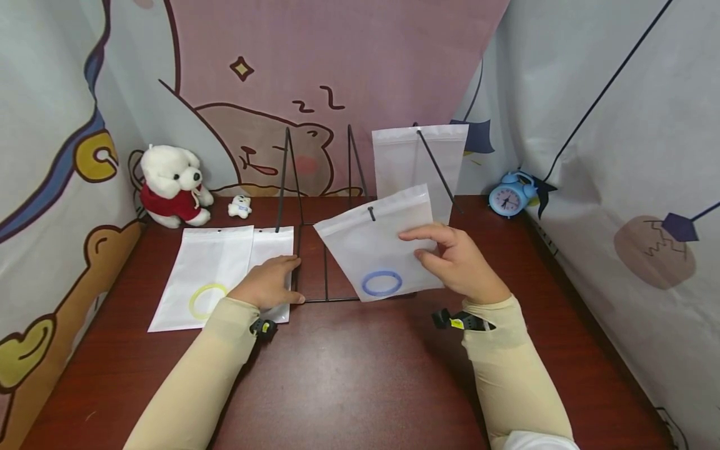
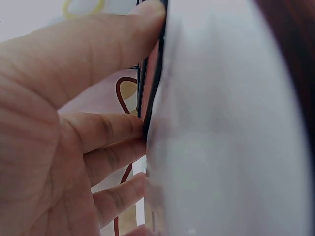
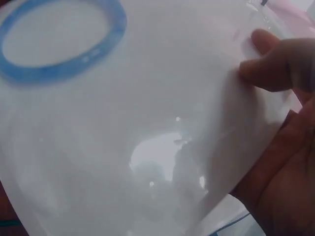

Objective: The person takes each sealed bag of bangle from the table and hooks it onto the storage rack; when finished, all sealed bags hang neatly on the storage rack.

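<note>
My right hand (image 1: 464, 259) pinches the right edge of a white zip bag (image 1: 382, 237) between thumb and fingers. A blue ring (image 1: 382, 283) shows in the bag's lower part, large in the right wrist view. The bag hangs tilted, with a dark wire tip (image 1: 371, 214) poking through near its top edge. My left hand (image 1: 267, 284) holds the left side of a black wire rack (image 1: 326, 269); in the left wrist view its thumb and fingertips meet the dark wire, beside a blurred white bag (image 2: 221, 118). Another white bag (image 1: 216, 262), with a yellow ring (image 1: 207, 300), lies left of that hand.
Behind the held bag, another white bag (image 1: 402, 156) hangs on a rack arm. A white plush dog (image 1: 171, 184) and a small white figure (image 1: 240, 206) stand at the back left. A blue alarm clock (image 1: 509, 197) stands at the back right, near the printed cloth wall.
</note>
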Motion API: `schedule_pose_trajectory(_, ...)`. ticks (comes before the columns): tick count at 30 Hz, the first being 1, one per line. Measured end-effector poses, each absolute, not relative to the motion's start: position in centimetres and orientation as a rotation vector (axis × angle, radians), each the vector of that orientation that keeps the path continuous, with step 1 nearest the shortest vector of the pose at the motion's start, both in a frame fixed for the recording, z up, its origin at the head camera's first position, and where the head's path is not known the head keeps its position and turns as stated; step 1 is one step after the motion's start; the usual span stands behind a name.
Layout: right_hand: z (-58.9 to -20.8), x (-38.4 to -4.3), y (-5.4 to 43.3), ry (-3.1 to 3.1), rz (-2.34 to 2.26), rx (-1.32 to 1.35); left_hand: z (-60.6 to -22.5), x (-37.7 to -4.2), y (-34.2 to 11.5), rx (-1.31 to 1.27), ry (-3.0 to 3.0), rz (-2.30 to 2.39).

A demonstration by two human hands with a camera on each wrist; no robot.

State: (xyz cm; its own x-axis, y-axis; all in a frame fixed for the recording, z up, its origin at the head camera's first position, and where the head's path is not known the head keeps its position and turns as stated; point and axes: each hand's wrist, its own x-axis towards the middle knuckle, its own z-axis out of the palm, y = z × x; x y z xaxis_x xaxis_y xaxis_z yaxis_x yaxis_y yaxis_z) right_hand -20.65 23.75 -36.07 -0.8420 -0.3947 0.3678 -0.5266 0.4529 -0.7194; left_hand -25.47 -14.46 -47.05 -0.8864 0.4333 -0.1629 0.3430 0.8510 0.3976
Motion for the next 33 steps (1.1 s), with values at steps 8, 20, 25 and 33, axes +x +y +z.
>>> schedule_pose_trajectory(8,-36.1,-21.1,24.5,-2.742,1.363,0.808,-47.0,-25.3,-14.4,0.588,2.773,0.541)
schedule_pose_trajectory(20,-36.5,-21.6,24.7,-2.975,1.359,0.789,-46.5,-25.1,-14.4,0.610,2.776,0.538)
schedule_pose_trajectory(25,-36.8,-21.9,25.0,-2.996,1.322,0.817,-46.5,-25.1,-14.4,0.610,2.775,0.537)
schedule_pose_trajectory(33,-37.2,-22.2,25.5,-2.985,1.389,0.905,-46.5,-25.1,-14.4,0.607,2.774,0.537)
